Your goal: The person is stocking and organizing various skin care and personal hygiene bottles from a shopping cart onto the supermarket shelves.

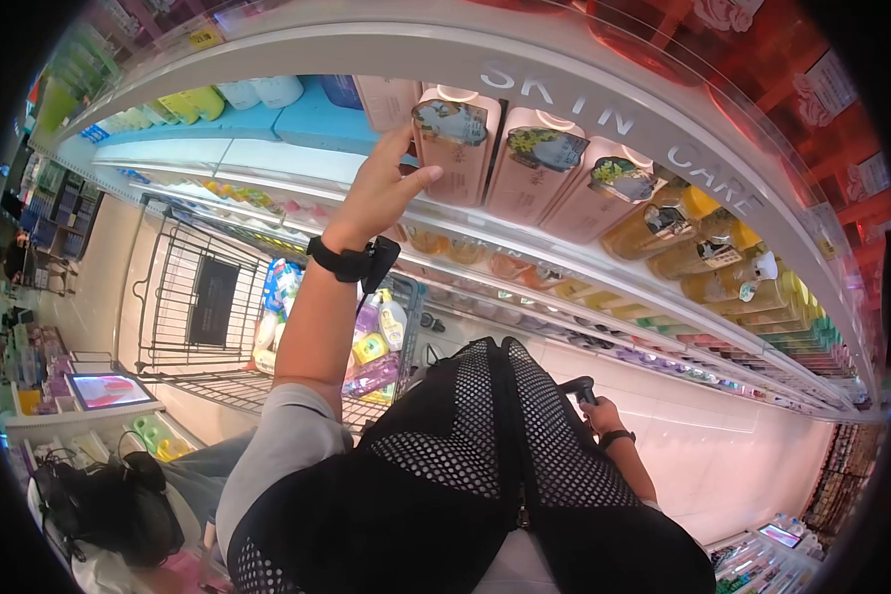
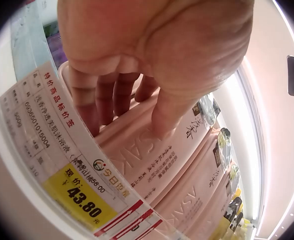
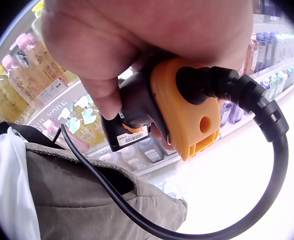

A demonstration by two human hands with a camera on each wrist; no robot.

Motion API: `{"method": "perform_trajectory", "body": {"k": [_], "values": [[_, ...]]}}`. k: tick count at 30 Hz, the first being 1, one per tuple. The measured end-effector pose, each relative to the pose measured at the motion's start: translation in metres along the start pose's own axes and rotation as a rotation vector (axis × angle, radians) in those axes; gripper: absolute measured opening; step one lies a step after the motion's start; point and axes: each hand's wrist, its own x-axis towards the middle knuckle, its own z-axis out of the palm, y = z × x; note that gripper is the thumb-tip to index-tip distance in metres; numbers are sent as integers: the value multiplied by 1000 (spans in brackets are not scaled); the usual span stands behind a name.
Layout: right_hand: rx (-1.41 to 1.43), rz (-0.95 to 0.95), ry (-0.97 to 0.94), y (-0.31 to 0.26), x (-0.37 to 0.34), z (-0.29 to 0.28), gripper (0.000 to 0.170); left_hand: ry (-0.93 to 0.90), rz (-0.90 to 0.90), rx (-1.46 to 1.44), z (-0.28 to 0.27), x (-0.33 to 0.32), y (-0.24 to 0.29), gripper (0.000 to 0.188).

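My left hand (image 1: pixel 378 198) reaches to a pink bottle (image 1: pixel 455 163) on the upper shelf. In the left wrist view, the thumb of this hand (image 2: pixel 157 50) lies on the front of a pink bottle (image 2: pixel 137 145) and the fingers bend round its far side, where their tips are partly hidden. A price label (image 2: pixel 67 155) reading 43.80 stands before it. Low at my right side, my right hand (image 1: pixel 602 416) holds a dark handled device (image 1: pixel 578 386). The right wrist view shows that hand (image 3: pixel 147 35) gripping the black device, which has an orange end (image 3: pixel 179 107) and a thick black cable (image 3: pixel 279 165).
More pink bottles (image 1: pixel 535 163) and yellow ones (image 1: pixel 663 223) line the shelf, behind a lip marked SKIN CARE (image 1: pixel 416 51). A wire cart (image 1: pixel 193 297) with packaged goods stands at the left. Beside it is a person with a black bag (image 1: pixel 104 505).
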Motion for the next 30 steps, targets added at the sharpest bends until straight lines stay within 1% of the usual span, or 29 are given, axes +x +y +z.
{"method": "perform_trajectory", "body": {"k": [1, 3, 4, 6, 7, 9, 10, 11, 12, 13, 14, 15, 17, 19, 21, 23, 25, 26, 27, 29, 30], "values": [[19, -10, 1, 0, 2, 0, 32, 7, -5, -1, 1, -1, 1, 58], [28, -19, 3, 1, 5, 0, 32, 16, -11, -108, 3, -2, 6, 59], [42, -30, 1, 1, 7, 0, 32, 24, -17, -111, 3, -2, 8, 59], [35, -43, 0, -6, 2, 0, 31, 59, 34, -128, 4, -7, 10, 59], [16, -38, -4, -9, -1, 0, 31, 69, 18, -132, 5, -11, 7, 59], [-64, -65, 38, -38, -30, 1, 30, 247, 64, -175, 5, -24, -3, 59], [-80, -71, 33, -50, -40, 2, 27, 326, 38, -184, 5, -35, -7, 48], [-55, -86, 19, -41, -32, 4, 26, 361, -17, -173, 7, -49, -16, 48], [-119, -78, -19, 39, 27, -11, 26, 464, -88, -285, 10, -65, -27, 43], [214, -72, -155, 80, 92, 3, 24, 577, -153, -390, 13, -82, -39, 38], [-389, -228, 59, 36, 47, 2, 24, 671, -193, -323, 19, -101, -56, 29], [-446, -233, 15, 30, 49, 2, 24, 708, -291, -317, 24, -122, -70, 26], [-463, -247, -43, 10, 55, 2, 23, 771, -541, -415, 38, -169, -105, 25], [-450, -251, -65, -5, 61, -4, 23, 910, -853, -639, 52, -218, -132, 27], [-427, -244, -75, -12, 63, -13, 23, 1048, -1107, -646, 67, -268, -165, 29], [-395, -231, -81, -15, 62, -19, 23, 981, -1330, -491, 86, -333, -228, 41], [-358, -217, -81, -18, 61, -24, 23, 1047, -1566, -39, 109, -384, -273, 50], [-338, -209, -81, -19, 60, -28, 23, 933, -1543, -10, 102, -400, -271, 59], [-318, -203, -80, -21, 60, -30, 22, 933, -1554, -19, 104, -408, -271, 59], [-271, -194, -75, -28, 60, -31, 22, 1052, -1946, 314, 103, -415, -270, 59], [-339, -140, -38, -78, 11, -16, 23, 916, -1975, 238, 103, -439, -291, 62]]}}
